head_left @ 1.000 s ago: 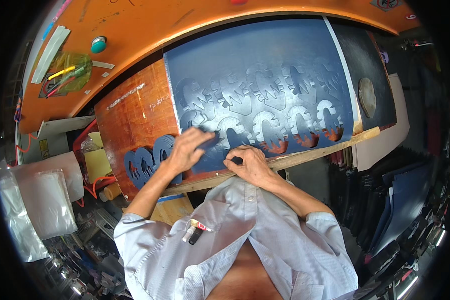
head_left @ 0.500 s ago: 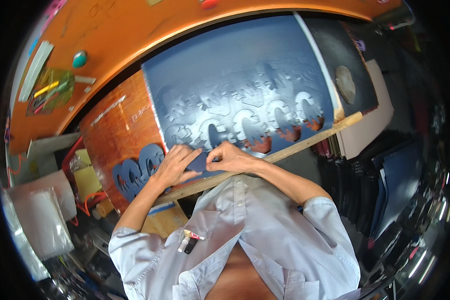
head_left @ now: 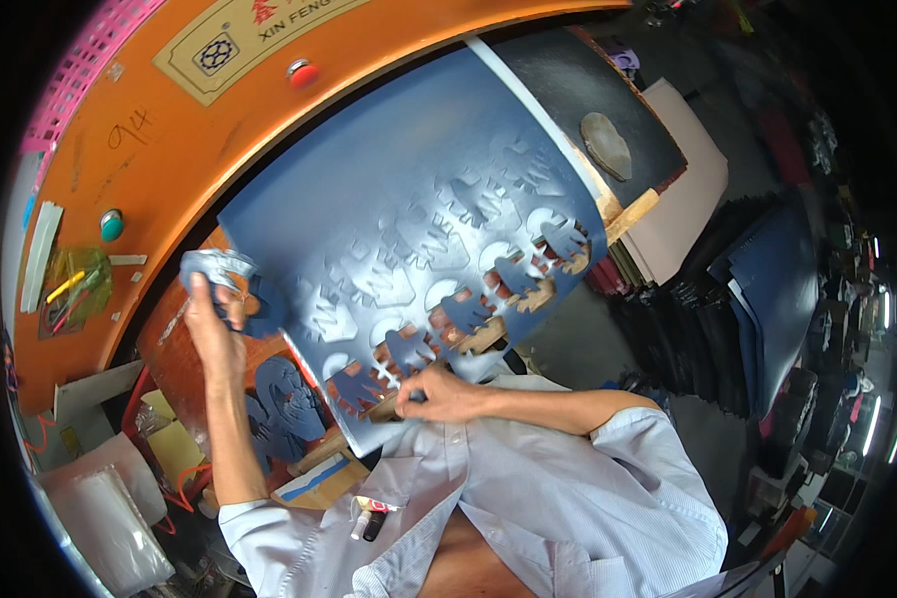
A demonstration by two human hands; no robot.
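My left hand [head_left: 214, 324] is raised at the left, fingers wrapped around a small stack of dark blue cut-out pieces [head_left: 254, 299]. My right hand [head_left: 444, 396] is closed at the near edge of a large blue sheet [head_left: 369, 149]; a bit of dark blue shows at its fingertips. Rows of curved, toothed shapes are cut into the sheet, with openings along its near side. The sheet lies aslant and overhangs the wooden strip [head_left: 632, 213]. More blue cut-out pieces [head_left: 287, 404] lie stacked on the reddish-brown board [head_left: 174, 364], below my left hand.
An orange machine beam [head_left: 159, 140] with a red button [head_left: 301, 73] and a green button [head_left: 112, 224] runs across the far side. A grey oval block [head_left: 606, 147] lies on a black board. Stacked dark sheets [head_left: 777, 269] stand at right, plastic bags [head_left: 110, 518] at left.
My left hand has lifted away to the far left with blue cut-out pieces in it. The sheet has slid toward me over the wooden strip, my right hand at its edge. The view has turned.
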